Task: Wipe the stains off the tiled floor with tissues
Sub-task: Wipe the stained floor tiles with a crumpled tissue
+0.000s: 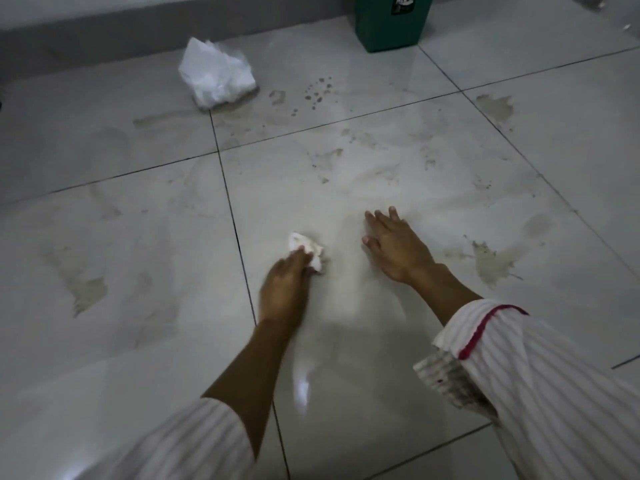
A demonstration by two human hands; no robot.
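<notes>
Tissue [306, 251] gripped under left hand [285, 285], floor-pressed.

green bin [389, 26] cut off above, left hand [285, 289] blurred

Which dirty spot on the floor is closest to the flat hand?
The big brownish stain just right of the right hand, which lies flat on the tile. The other stains sit farther up or far left.

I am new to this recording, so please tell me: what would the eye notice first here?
First, the two hands at the centre: the left hand presses a crumpled tissue on the tiled floor, the right hand lies flat beside it. Then brownish stains spread around, with a tissue pack and green bin farther back.
</notes>
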